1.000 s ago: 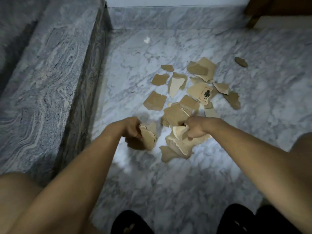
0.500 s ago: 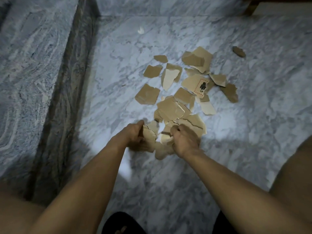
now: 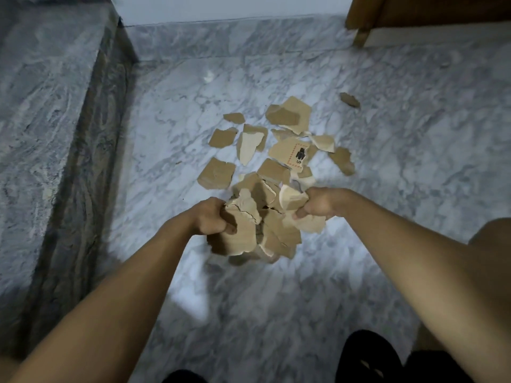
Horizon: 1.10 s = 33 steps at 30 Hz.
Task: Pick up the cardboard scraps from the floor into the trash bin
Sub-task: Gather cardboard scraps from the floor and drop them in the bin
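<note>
At frame centre the left hand (image 3: 210, 218) and right hand (image 3: 318, 203) each grip, fingers curled, one side of a bundle (image 3: 265, 230) of scraps. A dozen or so scraps (image 3: 286, 152) lie on the floor (image 3: 414, 167) above it, one stray (image 3: 349, 100) at upper right. No bin shows; most work seems left.

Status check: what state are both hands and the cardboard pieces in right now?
left hand: grips the gathered scraps.
right hand: grips the gathered scraps.
gathered scraps: bunched between both hands.
loose scraps: scattered on the floor.
printed scrap: lying print side up.
trash bin: not in view.
</note>
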Motion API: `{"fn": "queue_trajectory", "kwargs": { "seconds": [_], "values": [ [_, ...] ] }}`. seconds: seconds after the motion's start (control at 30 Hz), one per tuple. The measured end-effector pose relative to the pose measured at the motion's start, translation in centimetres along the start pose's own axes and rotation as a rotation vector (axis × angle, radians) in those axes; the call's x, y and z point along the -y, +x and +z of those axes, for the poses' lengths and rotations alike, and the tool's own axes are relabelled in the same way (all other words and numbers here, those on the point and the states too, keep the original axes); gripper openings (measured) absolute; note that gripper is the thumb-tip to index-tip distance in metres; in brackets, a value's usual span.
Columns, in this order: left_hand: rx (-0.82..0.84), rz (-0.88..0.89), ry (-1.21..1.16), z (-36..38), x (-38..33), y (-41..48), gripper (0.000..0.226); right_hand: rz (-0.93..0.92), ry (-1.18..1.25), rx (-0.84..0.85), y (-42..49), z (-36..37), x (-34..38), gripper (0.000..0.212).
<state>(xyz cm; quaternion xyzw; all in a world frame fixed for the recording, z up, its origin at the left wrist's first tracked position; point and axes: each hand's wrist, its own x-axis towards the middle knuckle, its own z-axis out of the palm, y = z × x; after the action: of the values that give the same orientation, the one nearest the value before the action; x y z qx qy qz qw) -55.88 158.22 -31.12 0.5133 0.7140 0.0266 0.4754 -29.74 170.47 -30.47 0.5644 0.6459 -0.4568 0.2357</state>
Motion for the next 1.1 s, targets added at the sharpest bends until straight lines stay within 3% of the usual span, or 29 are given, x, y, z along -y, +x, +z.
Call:
{"fn": "queue_trajectory", "kwargs": {
  "seconds": [0.1, 0.23, 0.37, 0.47, 0.63, 0.77, 0.93, 1.03, 1.1],
  "values": [
    [0.125, -0.019, 0.088, 1.3, -0.4, 0.1, 0.031, -0.004, -0.012, 0.015, 0.2, 3.6, 1.1, 0.082],
    [0.211, -0.063, 0.185, 2.1, 1.3, -0.9, 0.036, 0.098, -0.175, -0.241, 0.7, 8.5, 2.4, 0.112],
    [0.146, -0.074, 0.205, 3.2, 2.6, -1.1, 0.021, 0.109, -0.035, -0.351, 1.7, 9.9, 0.2, 0.119],
    [0.105, -0.082, 0.205, 3.3, 3.3, -1.5, 0.025, 0.152, -0.061, -0.373, 1.6, 9.6, -0.9, 0.119],
    [0.023, -0.049, 0.162, 2.1, 2.6, -1.4, 0.036, 0.147, -0.194, -0.364, 1.9, 8.5, -1.0, 0.104],
    [0.023, -0.054, 0.155, 2.2, 2.0, -1.8, 0.035, -0.012, -0.022, -0.308, 1.8, 4.4, -1.6, 0.075],
    [0.059, -0.031, 0.123, 4.1, 0.3, -0.7, 0.033, -0.125, -0.134, -0.21, -0.3, -1.6, -3.1, 0.083],
    [-0.015, -0.009, 0.14, 6.6, -1.3, 1.0, 0.029, -0.135, -0.238, -0.063, -1.1, -1.1, -3.8, 0.072],
    [-0.06, -0.032, 0.262, 8.2, -1.7, 2.0, 0.044, -0.145, -0.277, 0.006, -1.2, 0.5, -4.2, 0.068]
  ]
}}
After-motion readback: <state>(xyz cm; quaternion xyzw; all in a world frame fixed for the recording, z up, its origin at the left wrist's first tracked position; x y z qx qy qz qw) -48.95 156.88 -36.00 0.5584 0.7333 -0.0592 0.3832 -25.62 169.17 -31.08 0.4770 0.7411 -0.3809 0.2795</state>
